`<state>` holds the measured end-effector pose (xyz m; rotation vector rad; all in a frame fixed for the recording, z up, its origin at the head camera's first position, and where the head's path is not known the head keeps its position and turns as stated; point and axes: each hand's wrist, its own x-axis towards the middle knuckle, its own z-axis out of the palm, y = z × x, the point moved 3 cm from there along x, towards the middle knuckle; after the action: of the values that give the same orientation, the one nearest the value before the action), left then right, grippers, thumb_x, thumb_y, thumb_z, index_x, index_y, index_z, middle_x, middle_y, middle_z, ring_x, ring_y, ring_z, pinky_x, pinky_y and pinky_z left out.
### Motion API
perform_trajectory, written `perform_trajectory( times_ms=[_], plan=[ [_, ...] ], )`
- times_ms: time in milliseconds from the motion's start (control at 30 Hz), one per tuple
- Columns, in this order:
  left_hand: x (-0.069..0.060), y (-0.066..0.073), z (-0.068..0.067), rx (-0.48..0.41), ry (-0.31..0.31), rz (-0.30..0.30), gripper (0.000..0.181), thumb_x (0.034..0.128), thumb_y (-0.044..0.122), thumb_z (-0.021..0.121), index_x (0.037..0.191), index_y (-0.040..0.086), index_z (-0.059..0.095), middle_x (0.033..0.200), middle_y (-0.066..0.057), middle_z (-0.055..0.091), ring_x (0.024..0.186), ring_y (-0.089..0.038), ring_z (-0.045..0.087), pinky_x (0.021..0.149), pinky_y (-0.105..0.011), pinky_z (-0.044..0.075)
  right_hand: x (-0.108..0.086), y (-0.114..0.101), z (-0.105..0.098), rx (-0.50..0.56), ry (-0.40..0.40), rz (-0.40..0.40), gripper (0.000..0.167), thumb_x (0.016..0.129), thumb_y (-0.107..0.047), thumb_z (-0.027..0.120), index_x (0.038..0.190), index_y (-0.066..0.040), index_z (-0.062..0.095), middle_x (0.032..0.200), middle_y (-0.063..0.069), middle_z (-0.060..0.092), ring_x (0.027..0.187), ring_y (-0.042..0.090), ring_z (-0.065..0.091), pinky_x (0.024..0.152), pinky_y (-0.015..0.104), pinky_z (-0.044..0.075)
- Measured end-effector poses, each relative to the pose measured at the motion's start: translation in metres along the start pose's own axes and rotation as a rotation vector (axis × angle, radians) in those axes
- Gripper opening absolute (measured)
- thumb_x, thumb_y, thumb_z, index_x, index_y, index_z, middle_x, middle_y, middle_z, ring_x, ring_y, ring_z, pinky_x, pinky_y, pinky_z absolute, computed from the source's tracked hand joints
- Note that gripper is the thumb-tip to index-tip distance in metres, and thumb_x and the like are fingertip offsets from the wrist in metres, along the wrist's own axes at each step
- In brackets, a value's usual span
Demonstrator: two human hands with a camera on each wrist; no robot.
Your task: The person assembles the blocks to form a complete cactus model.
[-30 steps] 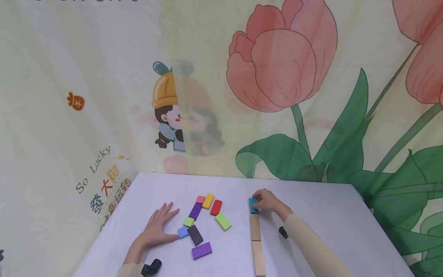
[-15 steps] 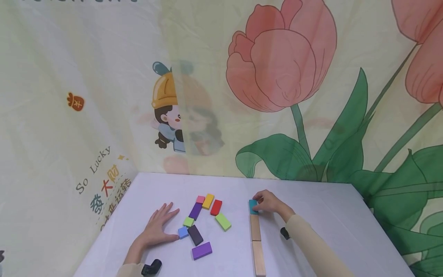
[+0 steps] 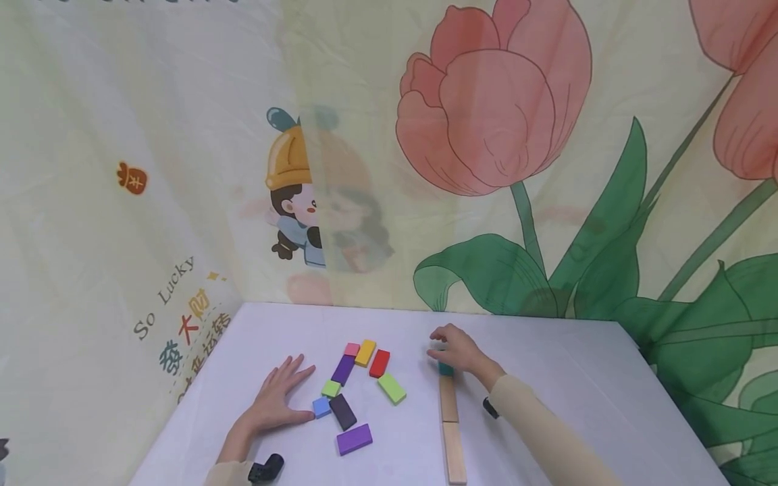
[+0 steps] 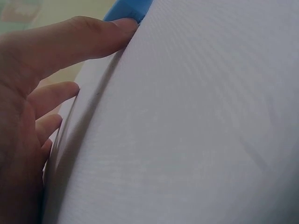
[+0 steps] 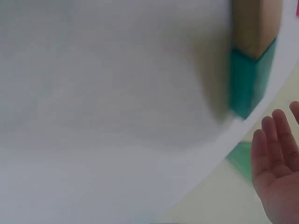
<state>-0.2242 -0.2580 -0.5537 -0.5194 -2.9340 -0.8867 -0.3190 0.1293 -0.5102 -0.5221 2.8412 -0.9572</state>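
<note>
In the head view a teal block (image 3: pixel 446 370) lies at the far end of two wooden blocks (image 3: pixel 449 399), forming a line. Over the teal block, partly covering it, is the right hand (image 3: pixel 460 350), its fingers pointing left and holding nothing. The right wrist view shows that hand (image 5: pixel 279 163) with extended fingers, apart from the teal block (image 5: pixel 244 84). Fingers spread, the left hand (image 3: pixel 275 401) rests on the table with its thumb at a small blue block (image 3: pixel 321 408). In the left wrist view the thumb touches the blue block (image 4: pixel 128 10).
Between the hands lie a black block (image 3: pixel 343 412), purple blocks (image 3: pixel 354 439) (image 3: pixel 343 370), green blocks (image 3: pixel 392 389) (image 3: pixel 331 389), a red block (image 3: pixel 379 363), a yellow block (image 3: pixel 366 353) and a pink block (image 3: pixel 352 349). A printed curtain (image 3: pixel 365 290) hangs behind the white table (image 3: pixel 547 351).
The right hand has let go of the teal block and lifted slightly up and to the left over it. The left hand stays where it was.
</note>
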Motion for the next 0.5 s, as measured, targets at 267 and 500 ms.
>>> perform_trajectory(
  times_ms=[267, 500],
  plan=[
    [0.000, -0.001, -0.001, -0.002, 0.018, 0.019, 0.094, 0.0664, 0.051, 0.082, 0.144, 0.008, 0.051, 0.157, -0.024, 0.028, 0.144, -0.050, 0.015, 0.114, -0.067, 0.006, 0.019, -0.064, 0.022, 0.016, -0.140, -0.066, 0.039, 0.089, -0.025, 0.072, 0.121, -0.002, 0.065, 0.117, 0.015, 0.060, 0.110, 0.031, 0.058, 0.091, 0.044, 0.053],
    [-0.001, -0.003, 0.001, -0.001, 0.025, 0.029, 0.094, 0.0656, 0.051, 0.083, 0.143, 0.009, 0.051, 0.156, -0.025, 0.028, 0.143, -0.051, 0.014, 0.112, -0.069, 0.007, 0.040, -0.091, 0.049, -0.074, -0.180, -0.034, 0.043, 0.090, -0.029, 0.071, 0.126, -0.008, 0.064, 0.124, 0.012, 0.058, 0.109, 0.024, 0.057, 0.097, 0.041, 0.051]
  ],
)
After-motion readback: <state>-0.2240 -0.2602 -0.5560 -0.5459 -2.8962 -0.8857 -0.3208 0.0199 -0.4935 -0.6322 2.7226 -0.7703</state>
